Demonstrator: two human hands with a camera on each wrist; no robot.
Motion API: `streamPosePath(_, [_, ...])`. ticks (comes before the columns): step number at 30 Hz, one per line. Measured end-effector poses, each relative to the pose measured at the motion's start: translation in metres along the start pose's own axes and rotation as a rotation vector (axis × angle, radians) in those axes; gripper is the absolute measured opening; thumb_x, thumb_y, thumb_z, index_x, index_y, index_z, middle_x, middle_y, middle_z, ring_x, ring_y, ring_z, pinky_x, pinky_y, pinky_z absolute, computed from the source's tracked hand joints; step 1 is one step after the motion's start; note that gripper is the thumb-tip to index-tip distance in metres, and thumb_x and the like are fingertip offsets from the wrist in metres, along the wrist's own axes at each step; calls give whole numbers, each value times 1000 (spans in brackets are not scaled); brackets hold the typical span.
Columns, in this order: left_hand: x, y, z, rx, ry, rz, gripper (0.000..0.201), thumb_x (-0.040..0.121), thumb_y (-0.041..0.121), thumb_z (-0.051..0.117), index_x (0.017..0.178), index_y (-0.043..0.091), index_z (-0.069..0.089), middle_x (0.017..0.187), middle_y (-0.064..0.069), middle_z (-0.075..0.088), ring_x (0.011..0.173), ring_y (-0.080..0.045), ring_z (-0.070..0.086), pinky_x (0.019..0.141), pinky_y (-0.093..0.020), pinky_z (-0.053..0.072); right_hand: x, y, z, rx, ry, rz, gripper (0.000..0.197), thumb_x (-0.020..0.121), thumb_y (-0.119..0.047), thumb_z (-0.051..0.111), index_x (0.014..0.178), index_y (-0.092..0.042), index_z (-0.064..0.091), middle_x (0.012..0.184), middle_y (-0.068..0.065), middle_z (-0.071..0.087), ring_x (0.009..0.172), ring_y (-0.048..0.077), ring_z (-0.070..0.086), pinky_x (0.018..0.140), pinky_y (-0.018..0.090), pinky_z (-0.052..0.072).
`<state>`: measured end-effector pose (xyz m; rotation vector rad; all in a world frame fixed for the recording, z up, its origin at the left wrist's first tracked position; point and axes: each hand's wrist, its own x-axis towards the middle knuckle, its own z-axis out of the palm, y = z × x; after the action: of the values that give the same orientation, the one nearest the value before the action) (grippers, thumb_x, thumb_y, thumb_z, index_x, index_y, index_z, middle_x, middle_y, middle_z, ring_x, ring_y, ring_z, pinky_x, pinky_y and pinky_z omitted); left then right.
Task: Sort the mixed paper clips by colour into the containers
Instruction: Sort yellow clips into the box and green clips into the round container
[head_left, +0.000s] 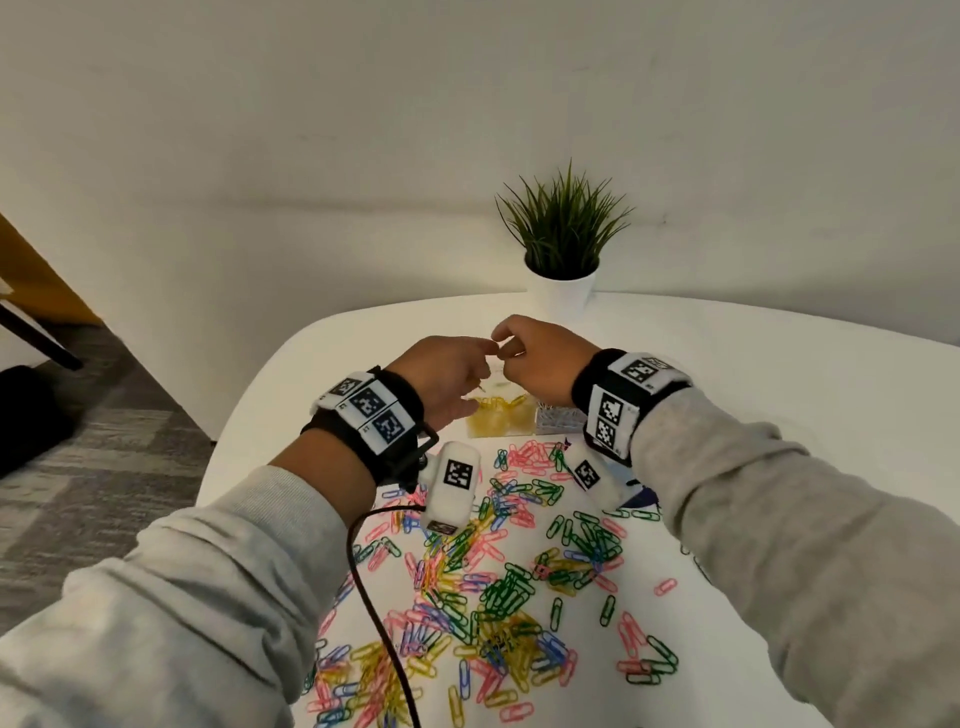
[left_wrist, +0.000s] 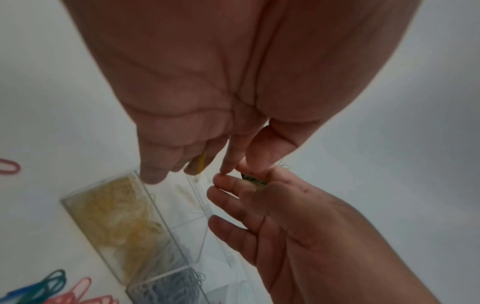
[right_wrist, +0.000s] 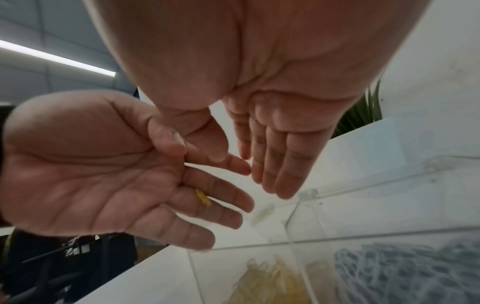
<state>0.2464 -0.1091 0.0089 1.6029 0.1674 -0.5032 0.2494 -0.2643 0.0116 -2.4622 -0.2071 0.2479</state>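
Note:
Both hands hover over the clear divided container (head_left: 501, 434), fingertips meeting. My left hand (head_left: 478, 354) keeps a yellow paper clip (right_wrist: 203, 197) wedged between its fingers; that yellow paper clip (left_wrist: 201, 164) also pokes out under the palm in the left wrist view. Its thumb lies against the index finger. My right hand (head_left: 503, 347) has fairly straight fingers (right_wrist: 275, 164) and holds nothing that I can see. One compartment holds yellow clips (left_wrist: 114, 216), the one beside it grey-white clips (left_wrist: 166, 288). The mixed pile of clips (head_left: 493, 587) lies on the white table nearer to me.
A potted plant (head_left: 563, 234) stands just behind the container. A black cable (head_left: 363, 571) runs from my left wrist across the pile. The table's rounded left edge (head_left: 244, 395) drops to a grey carpet. More compartments (right_wrist: 389, 201) of the container show little inside.

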Motion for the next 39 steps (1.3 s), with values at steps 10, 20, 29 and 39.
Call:
streamPosePath(10, [-18, 2, 5, 138, -45, 185, 50, 87, -11, 41, 124, 14, 65, 127, -6, 56, 118, -13, 47, 109, -30, 35, -63, 30, 24, -123, 126, -142, 23, 94, -10, 47, 99, -25, 64, 100, -7, 61, 88, 11, 57, 78, 25, 44])
streamPosePath(20, [-59, -62, -5, 1485, -379, 324, 36, 93, 16, 49, 120, 31, 68, 123, 1, 62, 115, -22, 57, 98, -33, 47, -85, 65, 41, -339, -128, -9, 20, 91, -15, 56, 106, -26, 65, 93, -10, 53, 88, 13, 54, 76, 24, 40])
streamPosePath(29, [-52, -90, -12, 1318, -112, 401, 31, 96, 34, 55, 126, 38, 62, 120, 6, 54, 110, -16, 56, 93, -27, 44, -90, 52, 49, -347, -186, -112, 18, 94, -36, 60, 112, -34, 65, 100, -8, 49, 88, 11, 50, 83, 28, 45])
streamPosePath(39, [-51, -98, -14, 1289, -81, 397, 17, 86, 44, 68, 99, 33, 70, 105, 8, 51, 96, -15, 57, 87, -30, 48, -89, 52, 50, -335, -207, -45, 24, 91, -21, 56, 111, -33, 60, 102, -7, 48, 94, 16, 54, 88, 34, 48])
